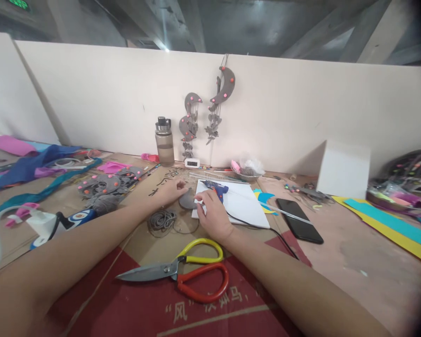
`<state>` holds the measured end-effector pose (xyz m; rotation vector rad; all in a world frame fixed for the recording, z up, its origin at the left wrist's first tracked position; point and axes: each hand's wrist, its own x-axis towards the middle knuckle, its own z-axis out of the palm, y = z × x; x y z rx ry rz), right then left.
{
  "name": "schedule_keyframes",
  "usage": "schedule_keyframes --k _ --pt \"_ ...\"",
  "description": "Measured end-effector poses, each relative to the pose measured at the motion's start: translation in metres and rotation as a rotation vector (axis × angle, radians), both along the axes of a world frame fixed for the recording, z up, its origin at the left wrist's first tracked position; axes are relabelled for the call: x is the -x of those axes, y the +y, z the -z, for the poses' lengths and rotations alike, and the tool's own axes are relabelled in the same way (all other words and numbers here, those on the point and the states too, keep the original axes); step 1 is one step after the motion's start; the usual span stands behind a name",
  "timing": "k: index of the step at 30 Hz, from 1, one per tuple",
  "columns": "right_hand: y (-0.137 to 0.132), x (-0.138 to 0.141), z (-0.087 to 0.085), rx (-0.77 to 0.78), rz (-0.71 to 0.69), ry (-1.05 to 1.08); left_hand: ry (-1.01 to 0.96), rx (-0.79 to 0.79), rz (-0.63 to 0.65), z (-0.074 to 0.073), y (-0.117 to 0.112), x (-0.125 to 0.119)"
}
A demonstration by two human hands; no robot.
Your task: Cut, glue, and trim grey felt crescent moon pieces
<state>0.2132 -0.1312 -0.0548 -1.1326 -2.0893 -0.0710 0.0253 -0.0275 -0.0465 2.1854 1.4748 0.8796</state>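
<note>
The grey felt piece point(187, 201) lies between my hands, just right of my left hand point(175, 190) and just left of my right hand point(213, 214), whose fingertips seem nearer its edge. I cannot make out its long axis. Both hands curl narrowly; whether either pinches anything, I cannot tell.

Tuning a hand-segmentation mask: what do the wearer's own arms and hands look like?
Left arm and right arm: no sleeves, watch or bracelet visible. Left hand and right hand: ungloved; too small to rule out rings.
</note>
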Motion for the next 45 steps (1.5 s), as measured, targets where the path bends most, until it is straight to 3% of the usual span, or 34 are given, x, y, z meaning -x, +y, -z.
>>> schedule_keyframes --k 7,13,15,17,22,25,29,35,41,45 --pt "-0.001 0.006 0.003 0.143 0.23 -0.353 -0.015 -0.069 0.108 0.0 -0.022 0.006" --pt "-0.003 0.005 -0.002 0.159 0.233 -0.367 0.014 -0.149 0.552 -0.005 -0.037 0.015" --pt "-0.002 0.005 -0.005 0.18 0.246 -0.317 0.058 -0.178 0.645 -0.006 -0.04 0.014" --pt "0.0 0.004 -0.006 0.196 0.24 -0.225 0.077 -0.219 0.621 -0.005 -0.041 0.012" --pt "0.01 -0.001 0.001 0.174 0.152 0.076 0.051 -0.264 0.407 0.005 -0.037 0.008" --pt "0.012 -0.002 0.004 0.184 0.095 0.057 0.117 -0.303 0.498 0.008 -0.037 0.006" --pt "0.003 0.004 -0.002 0.17 0.115 -0.181 0.164 -0.332 0.63 0.002 -0.041 0.003" --pt "-0.007 0.009 -0.01 0.224 0.181 -0.295 0.158 -0.333 0.665 0.001 -0.042 0.001" --pt "0.003 0.006 -0.001 0.248 0.098 0.011 0.106 -0.374 0.592 0.012 -0.033 0.004" --pt "0.009 0.005 0.008 0.279 0.038 0.278 0.015 -0.371 0.524 0.011 -0.034 0.006"
